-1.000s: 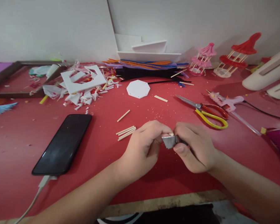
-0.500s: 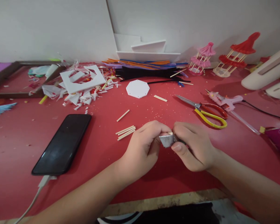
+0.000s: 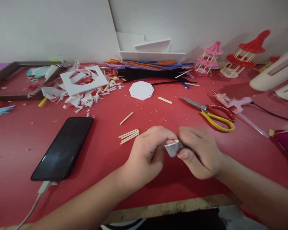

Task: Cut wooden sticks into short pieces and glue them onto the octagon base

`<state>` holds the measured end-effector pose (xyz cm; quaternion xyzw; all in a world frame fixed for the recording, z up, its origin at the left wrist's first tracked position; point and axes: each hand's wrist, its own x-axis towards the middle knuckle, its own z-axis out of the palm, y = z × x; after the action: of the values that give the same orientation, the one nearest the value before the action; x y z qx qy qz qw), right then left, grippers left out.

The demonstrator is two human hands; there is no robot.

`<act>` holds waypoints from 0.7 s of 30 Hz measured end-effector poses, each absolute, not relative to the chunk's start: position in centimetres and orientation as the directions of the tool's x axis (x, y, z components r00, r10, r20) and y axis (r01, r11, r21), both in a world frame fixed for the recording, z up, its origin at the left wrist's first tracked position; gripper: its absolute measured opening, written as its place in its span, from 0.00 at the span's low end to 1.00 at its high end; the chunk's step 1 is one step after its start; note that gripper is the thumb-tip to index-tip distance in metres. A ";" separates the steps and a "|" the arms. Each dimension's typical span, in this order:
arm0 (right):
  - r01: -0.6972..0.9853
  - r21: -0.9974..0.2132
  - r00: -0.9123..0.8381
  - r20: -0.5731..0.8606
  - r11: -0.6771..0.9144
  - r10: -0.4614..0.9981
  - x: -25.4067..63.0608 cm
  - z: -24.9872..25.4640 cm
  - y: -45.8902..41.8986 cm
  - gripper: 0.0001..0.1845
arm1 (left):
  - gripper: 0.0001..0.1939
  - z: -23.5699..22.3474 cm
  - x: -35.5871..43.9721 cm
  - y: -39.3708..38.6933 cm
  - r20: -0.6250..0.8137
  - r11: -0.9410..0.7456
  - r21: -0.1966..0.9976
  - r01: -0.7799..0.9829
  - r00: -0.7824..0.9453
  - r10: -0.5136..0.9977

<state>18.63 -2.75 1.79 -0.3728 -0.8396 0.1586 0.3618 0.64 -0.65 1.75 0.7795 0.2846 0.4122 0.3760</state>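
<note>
My left hand (image 3: 147,152) and my right hand (image 3: 199,152) meet over the red table (image 3: 103,153), both with fingers closed. Between them sits a grey metal blade (image 3: 173,149), pinched by my right thumb and fingers. My left fingertips pinch a short wooden stick (image 3: 175,141) whose pale end shows just above the blade. Most of the stick is hidden by the fingers. A small bunch of cut wooden sticks (image 3: 129,135) lies just left of my left hand.
A black phone (image 3: 62,147) with a white cable lies at the left. Red-and-yellow scissors (image 3: 213,114), a pink glue gun (image 3: 232,103), a white octagon (image 3: 141,90), foam scraps (image 3: 81,86), pipe cleaners (image 3: 151,71) and two small pagoda models (image 3: 230,59) lie behind.
Both hands have stayed together and slid a little toward me with the blade and stick. The view has tilted slightly. Nothing was let go.
</note>
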 end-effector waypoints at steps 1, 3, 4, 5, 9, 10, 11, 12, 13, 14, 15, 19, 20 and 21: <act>0.512 -0.530 -0.461 0.494 0.676 0.737 18.6 1.8 -2.7 0.18 | 0.14 1.8 0.6 -0.7 0.431 -0.558 0.819 0.139 0.493 0.756; 0.530 -0.515 -0.464 0.490 0.674 0.738 18.9 1.8 -2.3 0.18 | 0.15 1.9 0.7 -0.8 0.459 -0.579 0.804 0.134 0.480 0.748; 0.560 -0.505 -0.443 0.487 0.657 0.753 19.3 1.9 -2.1 0.18 | 0.15 2.0 0.7 -0.9 0.485 -0.604 0.789 0.114 0.486 0.727; 0.600 -0.499 -0.402 0.488 0.626 0.775 19.7 1.9 -1.8 0.18 | 0.15 2.1 0.7 -1.0 0.515 -0.631 0.772 0.083 0.500 0.696; 0.726 -0.522 -0.134 0.530 0.447 0.837 21.1 2.3 -1.3 0.18 | 0.14 2.3 0.7 -1.1 0.537 -0.649 0.759 0.048 0.517 0.667; 0.702 -0.523 -0.159 0.548 0.484 0.821 21.1 2.4 -1.4 0.17 | 0.12 2.2 0.7 -1.0 0.509 -0.620 0.779 0.087 0.490 0.708; 0.665 -0.523 -0.194 0.569 0.533 0.799 20.9 2.4 -1.5 0.16 | 0.12 2.1 0.8 -0.9 0.480 -0.589 0.798 0.124 0.459 0.747; 0.632 -0.522 -0.249 0.564 0.573 0.787 20.6 2.5 -1.7 0.16 | 0.11 2.0 0.8 -0.7 0.460 -0.562 0.814 0.145 0.431 0.777; 0.608 -0.515 -0.302 0.555 0.605 0.775 20.2 2.4 -1.9 0.16 | 0.11 1.8 0.8 -0.6 0.448 -0.545 0.825 0.149 0.414 0.792; 0.593 -0.508 -0.349 0.538 0.625 0.767 19.8 2.4 -2.1 0.16 | 0.11 1.7 0.9 -0.5 0.448 -0.539 0.830 0.140 0.409 0.795; 0.587 -0.502 -0.389 0.513 0.635 0.765 19.5 2.3 -2.3 0.16 | 0.12 1.5 0.9 -0.4 0.452 -0.542 0.830 0.130 0.413 0.791; 0.569 -0.508 -0.459 0.456 0.647 0.762 19.0 2.0 -2.4 0.16 | 0.15 1.2 1.0 -0.4 0.454 -0.560 0.819 0.122 0.459 0.764; 0.568 -0.509 -0.469 0.446 0.647 0.762 19.1 1.9 -2.4 0.16 | 0.16 1.2 1.0 -0.4 0.450 -0.560 0.819 0.123 0.468 0.761; 0.570 -0.509 -0.476 0.436 0.645 0.764 19.1 1.9 -2.4 0.17 | 0.16 1.2 0.9 -0.4 0.446 -0.560 0.820 0.122 0.477 0.757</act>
<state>19.13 -2.40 1.88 -0.3941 -0.8460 0.1484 0.3269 0.91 -0.39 1.15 0.7738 0.2840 0.4255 0.3735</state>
